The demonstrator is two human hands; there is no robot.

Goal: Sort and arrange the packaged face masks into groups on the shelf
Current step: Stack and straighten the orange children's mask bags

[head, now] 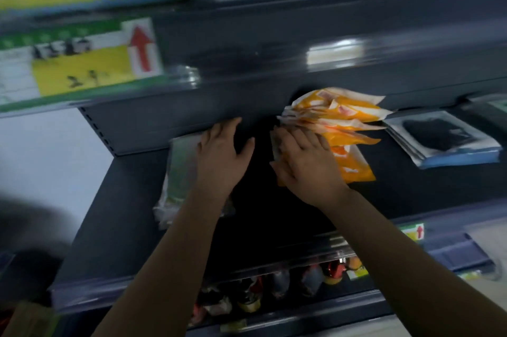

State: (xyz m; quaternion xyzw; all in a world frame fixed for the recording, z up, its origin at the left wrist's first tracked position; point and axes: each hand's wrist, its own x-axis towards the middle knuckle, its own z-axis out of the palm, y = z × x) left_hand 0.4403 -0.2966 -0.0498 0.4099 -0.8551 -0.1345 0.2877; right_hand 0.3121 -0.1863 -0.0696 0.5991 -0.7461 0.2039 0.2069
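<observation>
Several orange mask packets (340,122) lie fanned mid-shelf (115,213), long axes running rightward from the flat, open right hand (304,158) pressing their near ends, while the left hand (222,150), fingers spread, rests on the clear packets (178,172).

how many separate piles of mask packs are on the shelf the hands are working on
3. A clear greenish pile under the left hand, an orange pile under the right hand, and a grey-blue pile farther right. Blur may hide others.
</observation>
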